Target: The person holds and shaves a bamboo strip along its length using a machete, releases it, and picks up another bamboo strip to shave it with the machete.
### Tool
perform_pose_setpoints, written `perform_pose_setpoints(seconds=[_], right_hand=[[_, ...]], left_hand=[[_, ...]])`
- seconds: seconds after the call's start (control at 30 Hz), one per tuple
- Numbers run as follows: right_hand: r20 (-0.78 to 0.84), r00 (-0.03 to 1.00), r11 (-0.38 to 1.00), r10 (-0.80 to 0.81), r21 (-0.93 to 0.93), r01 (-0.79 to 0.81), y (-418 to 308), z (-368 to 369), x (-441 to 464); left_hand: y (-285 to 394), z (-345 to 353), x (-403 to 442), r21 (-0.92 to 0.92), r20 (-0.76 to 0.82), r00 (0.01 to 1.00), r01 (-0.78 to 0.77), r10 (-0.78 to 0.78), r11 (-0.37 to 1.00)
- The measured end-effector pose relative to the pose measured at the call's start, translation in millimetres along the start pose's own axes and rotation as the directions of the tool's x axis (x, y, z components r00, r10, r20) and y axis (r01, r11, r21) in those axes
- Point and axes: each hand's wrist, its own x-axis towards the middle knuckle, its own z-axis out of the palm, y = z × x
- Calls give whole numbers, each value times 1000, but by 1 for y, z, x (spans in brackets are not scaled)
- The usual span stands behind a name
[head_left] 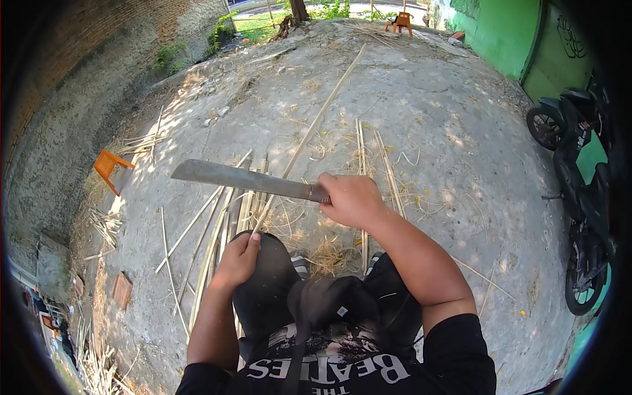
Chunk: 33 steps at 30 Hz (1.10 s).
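Observation:
My right hand point(352, 199) is closed round the handle of a machete point(240, 177). Its broad grey blade points left, held across in front of my knees. My left hand point(238, 260), by my left knee, grips the near end of a long bamboo strip point(317, 122). That strip stretches away up the middle of the view, and the blade crosses over its lower part. Several more bamboo strips point(214, 247) lie beside and under my left arm. Pale shavings point(329, 255) are heaped between my feet.
Two thin bundles of strips point(361, 164) lie ahead. Orange stools point(110, 170) stand at the left and far back. A motorbike point(579, 191) is parked at the right by a green wall point(500, 33). Split offcuts point(99, 368) are piled at lower left.

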Motion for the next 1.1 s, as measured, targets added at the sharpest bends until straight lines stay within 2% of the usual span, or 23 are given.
perform_pose_setpoints(seconds=[0.1,0.2,0.3,0.4,0.5,0.63,0.77,0.8,0.9,1.0,1.03,1.1], right_hand=[[12,991,982,-136,-130,136,18,18,18],[132,991,986,-9,-166,31,45,-2,27],[156,978,967,140,-234,-101,67,-21,27],[157,961,961,226,-199,-193,62,-32,23],[96,988,992,119,-56,-114,55,-7,16],[30,998,990,62,123,-65,47,51,-9],[15,1000,998,16,-61,-15,54,35,-7],[19,999,998,38,-50,-37,63,39,-6],[28,986,976,166,139,-169,73,50,-4],[70,985,979,157,121,-164,60,49,-5],[100,990,988,104,104,-114,54,52,-7],[160,987,997,0,72,-11,39,59,-12]], left_hand=[[4,-5,-3,49,22,999,-33,32,998],[5,-11,-14,98,44,998,39,-44,994],[8,-14,-21,134,67,995,71,-80,988],[4,-3,-20,149,45,998,43,-51,988],[10,6,-15,138,23,1000,15,-19,990],[9,8,-14,151,-19,1000,-13,16,988],[-3,10,-16,201,-14,999,-45,49,979],[-2,10,-15,208,-20,998,-57,63,976],[1,11,-14,226,-18,998,-51,57,973],[3,12,-10,200,-27,999,-38,44,979],[4,14,-9,178,-27,999,-39,45,983],[5,19,-9,263,-17,998,-48,54,964]])
